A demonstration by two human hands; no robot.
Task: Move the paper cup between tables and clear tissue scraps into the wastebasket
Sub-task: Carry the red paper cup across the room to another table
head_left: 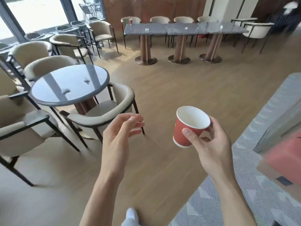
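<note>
My right hand (211, 144) grips a red paper cup (189, 126) with a white inside, tilted, held in the air above the wooden floor. My left hand (120, 132) hangs in front of me with loosely curled fingers and holds nothing. To the left stands a round dark table (48, 93) with two small tissue scraps (66, 91) (87, 81) on it. At the far wall is a long dark table (203, 28) with small white scraps (147, 29) (186, 28) and another red cup (130, 21). No wastebasket is in view.
Beige armchairs (104, 115) ring the round table, and more chairs line the window and the long table. A patterned grey carpet (236, 201) lies at the lower right beside a red seat (286, 159). A person stands at the far right (290, 12).
</note>
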